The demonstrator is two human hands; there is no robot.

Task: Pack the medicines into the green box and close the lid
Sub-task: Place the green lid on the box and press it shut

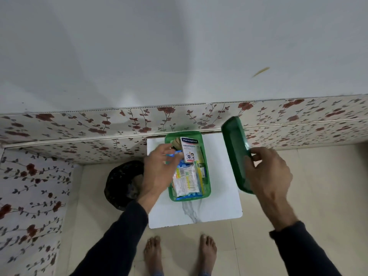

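The translucent green plastic box [188, 166] stands open on the small white square table [219, 206], packed with medicines. A white Hansaplast carton [190, 149] lies just beyond the left fingertips. The left hand [159, 170] pinches a small blue item [175, 154] (too small to identify) over the box. The right hand [268, 172] grasps the green plastic lid [233, 148], tilted on edge beside the box, fingers curled around its rim.

Surroundings I see from the head camera

A small white table [217, 206] stands on beige floor tiles [298, 186], against a rose-patterned wall panel [79, 124]; a black bin [121, 182] sits just beside its left edge.
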